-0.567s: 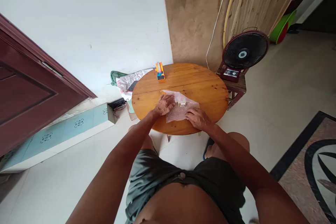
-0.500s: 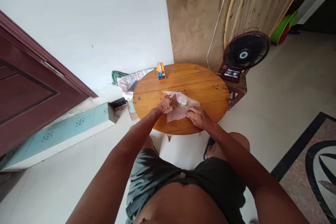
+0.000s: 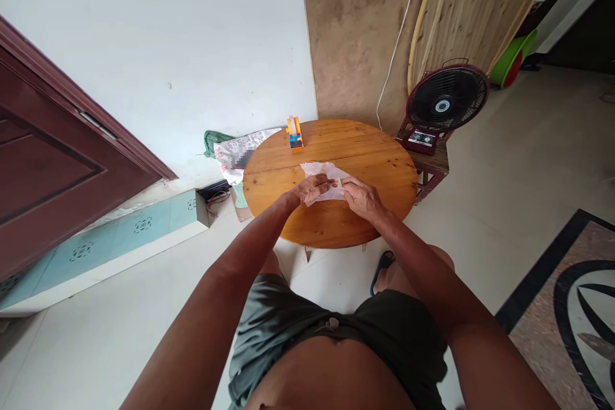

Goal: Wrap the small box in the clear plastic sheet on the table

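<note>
A sheet of clear bubble wrap (image 3: 317, 170) lies on the round wooden table (image 3: 365, 147), folded over toward its far part. My left hand (image 3: 314, 188) presses on the left side of the fold, its fingers bent and closed on the wrap. At the right end, my right hand (image 3: 360, 196) pinches the wrap between thumb and fingers. Between the two hands a small red mark (image 3: 335, 184) shows. The little labelled box seen before is covered by wrap and fingers, so its outline cannot be made out.
An orange and blue tape dispenser (image 3: 295, 132) stands at the table's far left edge. To the right, a dark red fan (image 3: 442, 104) rests on a wooden stool (image 3: 432, 170). A printed sack (image 3: 230, 157) leans by the white wall.
The near part of the bubble wrap has been folded away from me over the small box. Both hands have moved slightly forward and closer together.
</note>
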`<state>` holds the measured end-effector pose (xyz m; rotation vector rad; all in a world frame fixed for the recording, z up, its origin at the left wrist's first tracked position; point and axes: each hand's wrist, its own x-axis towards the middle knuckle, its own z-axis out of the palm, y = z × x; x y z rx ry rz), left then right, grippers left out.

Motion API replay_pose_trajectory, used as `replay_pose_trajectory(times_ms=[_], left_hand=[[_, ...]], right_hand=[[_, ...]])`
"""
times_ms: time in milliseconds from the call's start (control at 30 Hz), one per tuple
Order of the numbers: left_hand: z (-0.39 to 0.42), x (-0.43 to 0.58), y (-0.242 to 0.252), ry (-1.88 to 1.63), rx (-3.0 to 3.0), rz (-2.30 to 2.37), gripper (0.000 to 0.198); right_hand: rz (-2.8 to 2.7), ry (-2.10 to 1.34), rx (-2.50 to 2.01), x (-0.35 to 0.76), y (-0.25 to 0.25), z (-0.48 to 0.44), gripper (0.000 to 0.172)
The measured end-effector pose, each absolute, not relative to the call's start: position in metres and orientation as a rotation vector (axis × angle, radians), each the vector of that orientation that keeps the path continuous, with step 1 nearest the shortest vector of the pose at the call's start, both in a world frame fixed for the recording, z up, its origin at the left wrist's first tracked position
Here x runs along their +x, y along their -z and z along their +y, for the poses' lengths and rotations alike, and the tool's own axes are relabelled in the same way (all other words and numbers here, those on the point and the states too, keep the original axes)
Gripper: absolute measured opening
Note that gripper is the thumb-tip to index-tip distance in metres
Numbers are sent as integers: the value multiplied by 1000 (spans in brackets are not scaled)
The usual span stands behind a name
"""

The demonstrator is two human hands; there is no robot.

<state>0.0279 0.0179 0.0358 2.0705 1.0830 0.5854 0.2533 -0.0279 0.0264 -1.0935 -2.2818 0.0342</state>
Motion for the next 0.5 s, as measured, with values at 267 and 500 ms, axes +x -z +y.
replay_pose_trajectory(times_ms=[267,500], left_hand=[[25,32,-46,-469,1942,1040,34],[22,39,-45,-595,1800,1063,30]], right_hand=[[-2331,-98,-1225,250,-47,-8,23],[-2376,-135,-1282,250,-52,-2,23]])
